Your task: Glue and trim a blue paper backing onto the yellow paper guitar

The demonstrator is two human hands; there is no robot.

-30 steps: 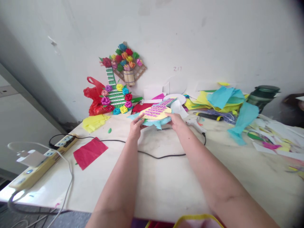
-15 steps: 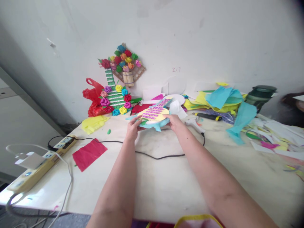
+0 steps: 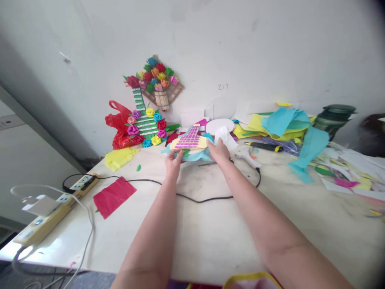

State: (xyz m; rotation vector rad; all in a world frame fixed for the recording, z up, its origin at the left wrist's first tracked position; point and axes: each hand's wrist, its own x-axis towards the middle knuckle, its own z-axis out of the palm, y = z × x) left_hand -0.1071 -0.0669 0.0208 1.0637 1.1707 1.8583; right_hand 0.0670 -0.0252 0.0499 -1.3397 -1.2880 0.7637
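Between my two hands is a guitar-shaped paper craft [image 3: 189, 142], yellow with rows of purple strips. Light blue crepe paper [image 3: 197, 155] sticks out under its lower edge. My left hand [image 3: 174, 160] grips the near left edge, thumb on top. My right hand [image 3: 218, 151] pinches the right edge. The fingers beneath the craft are hidden. Just right of my right hand lies a white glue gun [image 3: 248, 158] with a black cord. A white sheet of paper [image 3: 226, 138] stands crumpled behind that hand.
A green guitar craft with paper roses [image 3: 147, 127] leans at the back, near a red plastic bag [image 3: 120, 124]. Red crepe paper [image 3: 114, 196] and a power strip [image 3: 57, 210] lie left. On the right are blue crepe paper [image 3: 285, 120], a cutter [image 3: 264, 147], a dark green bottle [image 3: 333, 120] and paper scraps.
The guitar-shaped craft has turned, its neck swinging left to point more nearly away from me. Both hands have shifted slightly with it and keep hold.
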